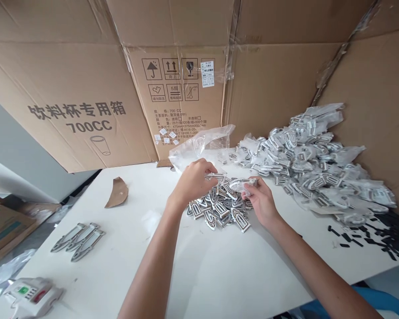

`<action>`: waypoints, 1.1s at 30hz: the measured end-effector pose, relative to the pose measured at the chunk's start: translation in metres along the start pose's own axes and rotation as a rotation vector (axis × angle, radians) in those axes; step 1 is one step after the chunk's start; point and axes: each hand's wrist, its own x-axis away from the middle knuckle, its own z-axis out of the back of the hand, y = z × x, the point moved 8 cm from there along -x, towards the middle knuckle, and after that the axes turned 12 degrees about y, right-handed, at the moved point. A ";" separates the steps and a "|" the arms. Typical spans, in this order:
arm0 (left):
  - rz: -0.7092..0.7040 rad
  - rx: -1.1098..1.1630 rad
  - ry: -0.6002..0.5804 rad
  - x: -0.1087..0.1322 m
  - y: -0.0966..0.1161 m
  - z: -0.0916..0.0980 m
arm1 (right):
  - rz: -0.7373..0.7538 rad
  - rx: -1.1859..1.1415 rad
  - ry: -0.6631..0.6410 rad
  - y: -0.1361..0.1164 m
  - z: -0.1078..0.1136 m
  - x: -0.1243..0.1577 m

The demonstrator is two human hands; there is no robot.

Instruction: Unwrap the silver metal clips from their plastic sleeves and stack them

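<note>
My left hand (194, 179) is over the back of a loose pile of arch-shaped pieces (221, 208), with its thumb and fingers closed on one light arch-shaped piece (218, 177). The loose pieces are white and grey, with pointed ends and slotted middles. To the right of the pile, my right hand (263, 200) grips a bundle of similar pieces in clear plastic (242, 184). That bundle points left, towards my left hand. A clear plastic bag (201, 144) lies crumpled behind my left hand.
Plastic-wrapped pieces (302, 159) form a large heap at the right, near small black strips (385, 235). Cardboard sheets (179, 35) wall the table's back. At left are several grey arched pieces (80, 239), a cardboard scrap (118, 192) and a white device (33, 294).
</note>
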 end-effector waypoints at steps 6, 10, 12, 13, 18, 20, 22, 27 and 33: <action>0.083 0.006 0.052 -0.002 -0.013 0.008 | 0.027 0.038 -0.003 0.002 0.003 -0.002; 0.125 0.087 0.072 -0.002 -0.016 0.010 | 0.030 0.069 0.001 0.003 0.003 -0.001; 0.122 0.105 0.081 -0.003 -0.015 0.010 | 0.024 0.078 0.000 0.003 0.003 -0.001; 0.109 0.112 0.080 -0.003 -0.013 0.009 | 0.021 0.080 -0.001 0.004 0.002 -0.001; 0.035 0.207 -0.021 -0.002 0.000 -0.001 | 0.018 0.074 -0.004 0.002 0.000 0.001; 0.044 0.228 -0.037 -0.002 0.003 -0.003 | 0.017 0.078 -0.001 0.001 0.000 0.002; 0.051 0.249 -0.024 -0.002 0.006 -0.003 | 0.017 0.083 0.006 0.000 0.001 0.002; 0.067 0.349 -0.056 -0.002 0.012 -0.004 | 0.021 0.079 0.043 0.000 0.004 -0.001; 0.024 0.379 -0.186 0.001 0.017 -0.014 | 0.022 0.100 0.097 0.002 0.009 -0.003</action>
